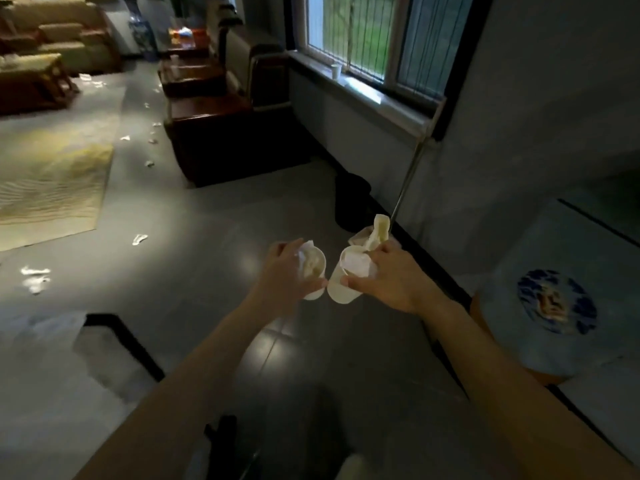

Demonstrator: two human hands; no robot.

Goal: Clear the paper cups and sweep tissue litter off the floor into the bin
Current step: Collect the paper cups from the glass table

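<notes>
Left cup (317, 270): white paper, with crumpled white tissue stuffed in its mouth.
Right cup (341, 289): white paper, with a flat white scrap inside it.
Pale strip (380, 227): creamy and crumpled, it stands up behind my right hand; what it sits in is too blurred for me to tell.
My left hand (284, 271): fingers curled round the left cup's side, gripping it.
My right hand (391, 278): thumb and fingers wrapped round the right cup, gripping it.
Where the cups are: in the air over the floor, in front of me, their bases nearly touching between my hands.
Floor (207, 237): glossy grey tiles that catch the light.
Tissue litter (34, 275): white scraps lie in a trail on the left, leading towards the far sofas.
Rug (52, 188): pale yellow, lying on the left.
Bin (351, 199): black, standing by the wall under the window, beyond my hands.
Pole (408, 174): metal, leaning against the wall just right of the bin.
Sill cup (335, 71): one more white cup, upright on the windowsill.
Which way they point: both mouths face up and away from me, bases towards me.
Long axis: both run roughly top to bottom in view, and the right cup's mouth leans to the right.
</notes>
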